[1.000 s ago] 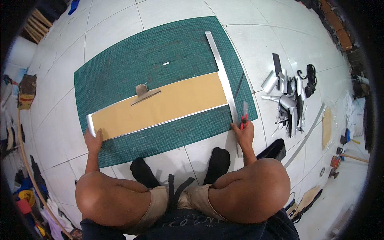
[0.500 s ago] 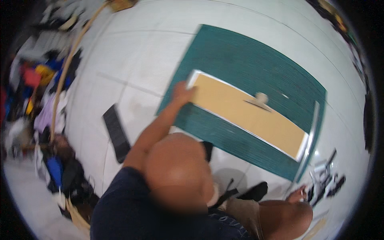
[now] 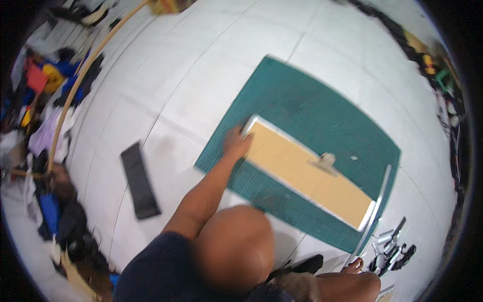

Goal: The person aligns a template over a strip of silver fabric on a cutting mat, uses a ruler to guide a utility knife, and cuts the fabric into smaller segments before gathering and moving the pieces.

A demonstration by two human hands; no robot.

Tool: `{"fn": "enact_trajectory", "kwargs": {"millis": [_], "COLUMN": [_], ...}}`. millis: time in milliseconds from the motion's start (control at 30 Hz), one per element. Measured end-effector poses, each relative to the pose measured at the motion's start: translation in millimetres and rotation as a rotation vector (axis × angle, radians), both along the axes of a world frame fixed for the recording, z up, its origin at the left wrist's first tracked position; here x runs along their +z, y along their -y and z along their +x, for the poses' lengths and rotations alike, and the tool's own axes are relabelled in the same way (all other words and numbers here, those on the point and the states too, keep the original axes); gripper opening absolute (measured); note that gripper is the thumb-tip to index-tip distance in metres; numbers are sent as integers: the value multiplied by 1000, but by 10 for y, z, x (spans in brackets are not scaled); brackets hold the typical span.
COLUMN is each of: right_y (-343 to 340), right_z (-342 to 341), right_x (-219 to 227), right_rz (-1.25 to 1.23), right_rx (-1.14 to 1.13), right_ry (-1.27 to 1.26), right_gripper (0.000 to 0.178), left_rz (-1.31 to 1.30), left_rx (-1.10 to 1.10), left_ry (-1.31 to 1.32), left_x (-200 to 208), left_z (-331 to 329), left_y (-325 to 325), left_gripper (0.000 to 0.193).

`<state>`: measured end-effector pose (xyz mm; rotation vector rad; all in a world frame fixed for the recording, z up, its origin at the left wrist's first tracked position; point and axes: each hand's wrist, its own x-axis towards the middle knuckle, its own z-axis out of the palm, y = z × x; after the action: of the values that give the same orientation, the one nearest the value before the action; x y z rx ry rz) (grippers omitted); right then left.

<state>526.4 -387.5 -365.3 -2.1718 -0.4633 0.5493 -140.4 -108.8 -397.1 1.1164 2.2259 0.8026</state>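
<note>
A long yellow panel (image 3: 307,176) with silver-white edging lies slantwise across a green ribbed mat (image 3: 327,105). My left hand (image 3: 237,144) grips the panel at its left end, fingers closed around the edging. At the panel's far long edge sits a pale, knob-like piece (image 3: 328,160) with a thin flat base; its kind is unclear from the blur. A small white scrap (image 3: 353,158) lies on the mat beyond it. My right hand does not show.
A long silver strip (image 3: 375,209) runs along the mat's right edge. Metal and black parts (image 3: 392,251) lie at lower right. A dark flat slab (image 3: 140,181) rests on the tiles to the left. Mixed clutter (image 3: 48,146) and a curved wooden pole (image 3: 75,90) line the left side.
The view has shifted, so the mat and panel appear lower in the picture. My left hand keeps its grip on the panel, which holds its place on the mat.
</note>
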Motion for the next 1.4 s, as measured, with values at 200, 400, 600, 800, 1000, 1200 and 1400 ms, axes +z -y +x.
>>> {"fn": "enact_trajectory", "kwargs": {"millis": [200,400,600,800,1000,1200,1400], "right_y": [-32,45,234,312,336,472,397], "right_z": [-73,-574,-374,-413,-409,-346,-103], "right_x": [84,329,-64,-74,-149,-247,-329], "right_rz": [-28,-139,-2,-18,-14,-81,-206], "right_rx": [4,-99,-118,-132,-111,-80,170], "right_ry": [128,103,145,124,116,126,808], "right_gripper": [42,37,36,34,33,33,33], "left_rz": [71,61,48,53,47,-170,-218], "left_rx": [16,-77,-168,-192,-247,-212,-286], "left_ry": [14,80,33,-11,25,61,205], "left_x": [9,-4,-39,15,-109,145,432], "left_z": [91,-74,-167,-118,-349,-293,-142], "left_y": [21,38,126,171,47,-64,-86], "left_gripper": [52,51,55,56,57,57,54]}}
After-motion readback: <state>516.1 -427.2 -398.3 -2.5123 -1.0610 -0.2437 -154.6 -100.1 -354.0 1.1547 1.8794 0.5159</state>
